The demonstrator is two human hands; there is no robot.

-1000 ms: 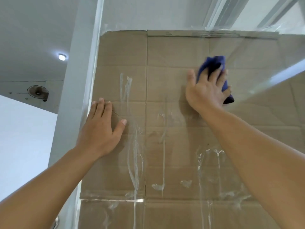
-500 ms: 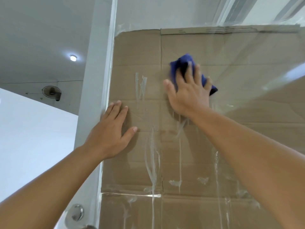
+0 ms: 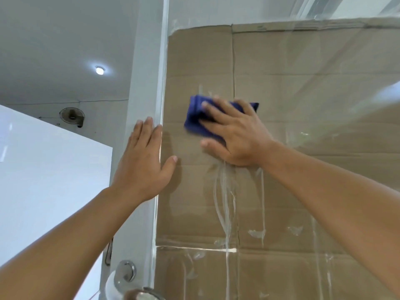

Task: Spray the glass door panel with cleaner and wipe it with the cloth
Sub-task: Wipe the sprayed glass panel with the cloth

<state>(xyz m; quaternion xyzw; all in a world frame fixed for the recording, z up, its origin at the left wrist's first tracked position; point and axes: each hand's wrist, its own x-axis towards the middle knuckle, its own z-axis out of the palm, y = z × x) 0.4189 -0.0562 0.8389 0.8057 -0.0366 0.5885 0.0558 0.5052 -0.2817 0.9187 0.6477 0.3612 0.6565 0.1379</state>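
Under the right hand's (image 3: 236, 137) spread, flat fingers (image 3: 213, 109), blue cloth (image 3: 195, 118) against the glass door panel (image 3: 303, 105).

Cloth (image 3: 195, 118) motion-blurred and half under fingers, door knob (image 3: 125, 272) cropped below

Cloth (image 3: 198, 118) under right hand (image 3: 236, 135) on glass (image 3: 324, 94); cardboard (image 3: 303, 191) seemingly behind; left hand (image 3: 142, 163) leftward.

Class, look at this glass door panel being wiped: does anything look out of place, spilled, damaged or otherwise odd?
Yes. Flattened cardboard covers the far side of the glass door panel, so you cannot see through it. Whitish cleaner runs trail down the glass below the right hand, which presses the blue cloth; they are not yet wiped.
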